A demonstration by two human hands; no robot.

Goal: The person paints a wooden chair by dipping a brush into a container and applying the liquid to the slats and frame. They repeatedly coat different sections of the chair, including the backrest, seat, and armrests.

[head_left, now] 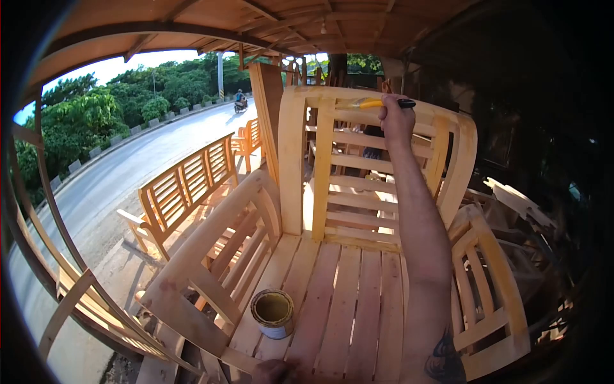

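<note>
My right hand (398, 121) is raised to the top of the wooden chair's slatted backrest (292, 160). It grips a paintbrush (371, 103) with a yellow and black handle, the brush end pointing left against the upper rail. Darker yellowish patches show on parts of the backrest frame. On the seat slats (339, 301) stands an open can (276, 331) with yellowish-brown material inside and on its rim. Low at the bottom edge, a dark blurred shape, seemingly my left hand (275, 371), lies near the seat's front; its fingers cannot be made out.
Slatted armrests flank the seat, the left armrest (211, 256) and the right armrest (489, 288). A long slatted bench (188, 185) stands outside by the road (128, 173), where a person rides a motorcycle (240, 104). Wood pieces (521, 201) lie piled at right. A roof (281, 38) covers the area.
</note>
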